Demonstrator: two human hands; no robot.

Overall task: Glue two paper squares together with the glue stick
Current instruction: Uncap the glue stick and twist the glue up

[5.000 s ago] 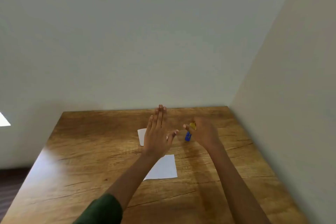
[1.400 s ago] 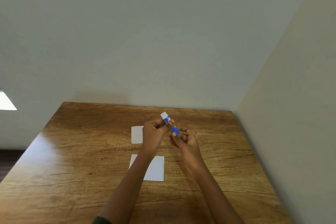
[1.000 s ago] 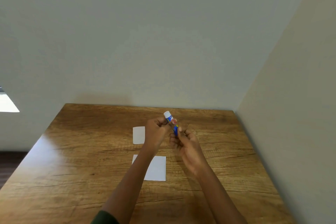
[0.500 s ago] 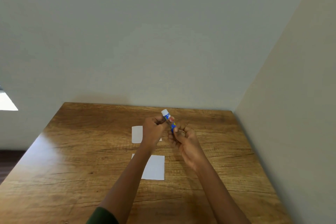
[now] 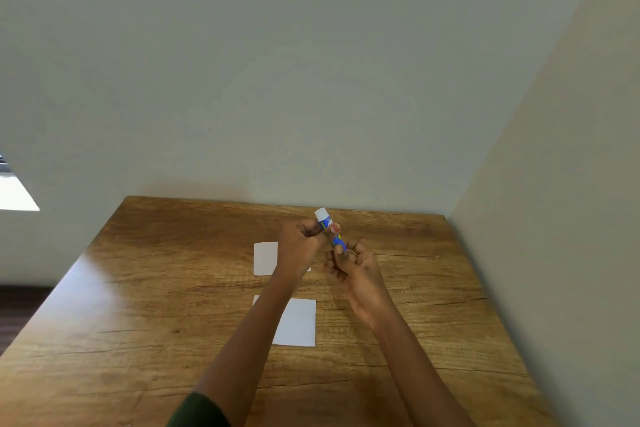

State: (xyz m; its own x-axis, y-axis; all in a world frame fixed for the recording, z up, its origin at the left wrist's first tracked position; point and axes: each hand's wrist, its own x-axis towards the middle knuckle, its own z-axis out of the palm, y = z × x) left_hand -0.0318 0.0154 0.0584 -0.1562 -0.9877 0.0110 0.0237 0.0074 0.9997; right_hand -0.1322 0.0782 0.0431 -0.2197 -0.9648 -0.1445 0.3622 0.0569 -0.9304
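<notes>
A blue glue stick (image 5: 333, 232) with a white end pointing up and away is held above the table by both hands. My left hand (image 5: 298, 246) pinches its upper part near the white end. My right hand (image 5: 356, 274) grips its lower blue end. Two white paper squares lie flat on the wooden table (image 5: 138, 305): the far square (image 5: 265, 258) is partly hidden behind my left hand, and the near square (image 5: 298, 322) is partly covered by my left forearm.
The table stands in a corner, with a wall along its far edge and another wall (image 5: 554, 218) close along its right edge. Its left edge drops to a dark floor (image 5: 17, 308).
Five seconds ago only my right hand held the glue stick and my left hand was flat and open. Both hands now grip it; over the last second they barely shifted.
</notes>
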